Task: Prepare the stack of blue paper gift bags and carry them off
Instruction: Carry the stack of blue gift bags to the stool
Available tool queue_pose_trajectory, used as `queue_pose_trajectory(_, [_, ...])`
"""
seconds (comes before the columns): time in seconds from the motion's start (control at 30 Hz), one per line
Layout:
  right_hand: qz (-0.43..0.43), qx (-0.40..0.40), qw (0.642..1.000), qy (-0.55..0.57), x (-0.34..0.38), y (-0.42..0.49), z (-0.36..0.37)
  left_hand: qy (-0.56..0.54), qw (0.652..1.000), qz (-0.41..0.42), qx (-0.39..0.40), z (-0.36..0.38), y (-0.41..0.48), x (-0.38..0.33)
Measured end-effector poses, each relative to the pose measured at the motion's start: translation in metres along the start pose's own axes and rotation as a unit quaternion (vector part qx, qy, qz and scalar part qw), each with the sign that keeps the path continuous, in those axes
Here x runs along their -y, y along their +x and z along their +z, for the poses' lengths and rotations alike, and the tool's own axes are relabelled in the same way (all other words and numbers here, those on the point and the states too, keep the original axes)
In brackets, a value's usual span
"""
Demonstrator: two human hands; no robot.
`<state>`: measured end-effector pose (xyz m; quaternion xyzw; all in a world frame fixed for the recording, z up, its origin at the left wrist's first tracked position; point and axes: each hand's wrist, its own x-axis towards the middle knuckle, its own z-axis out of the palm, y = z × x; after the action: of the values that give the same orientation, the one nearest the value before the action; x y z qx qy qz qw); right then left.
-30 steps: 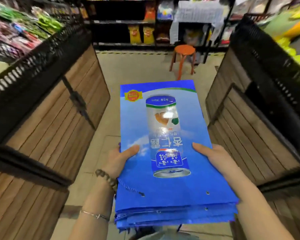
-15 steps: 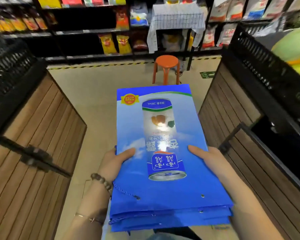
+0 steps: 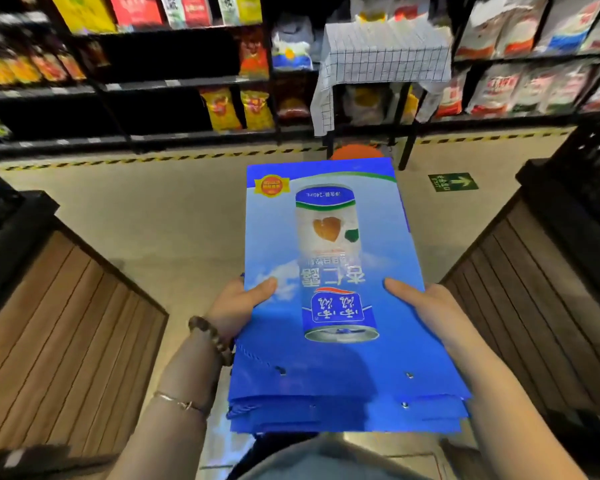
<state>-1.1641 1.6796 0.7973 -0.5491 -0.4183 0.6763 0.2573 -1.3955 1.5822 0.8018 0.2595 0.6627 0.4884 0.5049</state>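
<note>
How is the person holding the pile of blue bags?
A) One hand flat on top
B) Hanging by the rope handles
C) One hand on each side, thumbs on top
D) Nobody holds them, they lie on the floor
C: the left hand and the right hand each grip one side of the stack of blue bags, with both thumbs lying on the top bag and the stack held up above the floor.

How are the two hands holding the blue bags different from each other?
The left hand has a bead bracelet and a thin bangle on its wrist; the right hand has a bare wrist. The left hand holds the stack of bags at its left edge, the right hand at its right edge. Both lay a thumb on top.
</note>
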Motion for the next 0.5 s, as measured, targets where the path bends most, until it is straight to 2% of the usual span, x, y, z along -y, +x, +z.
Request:
queue_pose_trajectory(0.1, [-0.011,-0.009,1.0,0.017,0.046,0.065,0.022,-0.026,0.999,-0.023,-0.006,-0.011,0.079,-0.04])
queue_pose_trajectory(0.5, [-0.042,-0.001,0.999,0.024,0.213,0.358,0.059,-0.004,0.998,-0.007,-0.07,-0.012,0.383,-0.177])
